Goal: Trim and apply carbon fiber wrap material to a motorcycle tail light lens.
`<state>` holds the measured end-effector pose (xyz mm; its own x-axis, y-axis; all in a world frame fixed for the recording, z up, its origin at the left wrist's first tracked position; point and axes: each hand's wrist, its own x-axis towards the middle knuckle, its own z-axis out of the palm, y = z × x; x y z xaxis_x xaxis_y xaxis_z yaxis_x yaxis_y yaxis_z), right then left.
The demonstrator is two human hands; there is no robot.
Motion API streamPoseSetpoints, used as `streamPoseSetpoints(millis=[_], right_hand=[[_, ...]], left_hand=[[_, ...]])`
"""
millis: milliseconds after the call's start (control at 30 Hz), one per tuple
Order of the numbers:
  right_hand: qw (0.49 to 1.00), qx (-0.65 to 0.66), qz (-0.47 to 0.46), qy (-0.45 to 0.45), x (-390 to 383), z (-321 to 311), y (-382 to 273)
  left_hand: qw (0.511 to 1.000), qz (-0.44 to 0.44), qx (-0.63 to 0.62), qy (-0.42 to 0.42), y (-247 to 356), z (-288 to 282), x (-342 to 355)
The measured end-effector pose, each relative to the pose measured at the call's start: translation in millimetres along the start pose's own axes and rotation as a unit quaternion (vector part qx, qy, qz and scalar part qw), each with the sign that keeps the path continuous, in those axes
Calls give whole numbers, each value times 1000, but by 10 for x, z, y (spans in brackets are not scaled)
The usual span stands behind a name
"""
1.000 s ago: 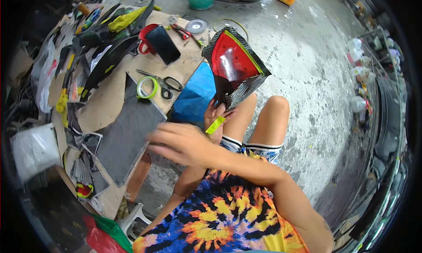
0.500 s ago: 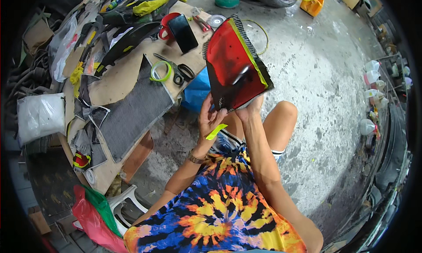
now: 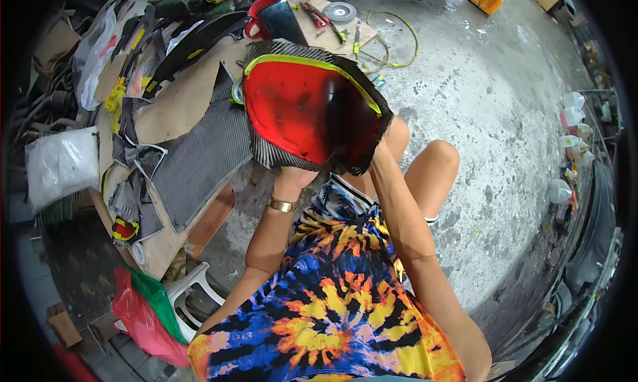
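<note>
Between my hands is a curved, glossy red panel (image 3: 286,106) with a dark reflection on its right side. Yellow-green tape (image 3: 312,64) lines its upper rim, and black woven carbon-fibre cloth (image 3: 269,151) frays out around the edge. My left hand (image 3: 296,177) grips the lower edge, its fingers hidden beneath the panel. At the lower right, my right hand (image 3: 379,157) holds the other side, mostly covered by the cloth. A roll of green tape (image 3: 236,92) peeks out behind the panel on the left. On the table lies a large cut sheet of carbon-fibre cloth (image 3: 203,159).
Beyond the panel, the wooden table (image 3: 186,119) bears a phone (image 3: 282,22), a red cup (image 3: 254,27), red-handled pliers (image 3: 314,14) and a round disc (image 3: 339,12). A yellow cord (image 3: 416,44) loops over the floor. A white chair (image 3: 186,302) with bags stands lower left.
The panel has turned so its red face now shows broadly, and it has moved left, covering most of the scissors and tape roll. The tape strip near my left wrist is out of sight.
</note>
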<state>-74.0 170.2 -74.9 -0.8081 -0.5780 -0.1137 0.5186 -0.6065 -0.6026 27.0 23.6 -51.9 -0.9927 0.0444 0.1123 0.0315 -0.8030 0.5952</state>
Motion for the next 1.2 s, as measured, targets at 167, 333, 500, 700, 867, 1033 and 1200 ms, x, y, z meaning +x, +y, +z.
streamPoseSetpoints(millis=[167,333,500,700,867,1033,1200], right_hand=[[986,-118,65,-96,441,325,242],[931,-326,-23,-164,453,895,263],[688,-707,-152,-60,1080,958,282],[423,-889,-161,-70,1480,982,478],[441,-892,8,-96,1360,1088,458],[465,-878,-7,-109,1367,955,405],[490,-868,-33,-65,1365,919,358]], left_hand=[[883,-17,-450,133,74,-280,-497],[938,99,-145,300,235,-216,-796],[938,183,-183,230,586,-452,-966],[913,258,-203,243,632,-1042,-1242],[929,264,-148,215,693,-914,-1319],[940,244,-180,153,709,-889,-1169],[903,175,-343,192,751,-789,-965]])
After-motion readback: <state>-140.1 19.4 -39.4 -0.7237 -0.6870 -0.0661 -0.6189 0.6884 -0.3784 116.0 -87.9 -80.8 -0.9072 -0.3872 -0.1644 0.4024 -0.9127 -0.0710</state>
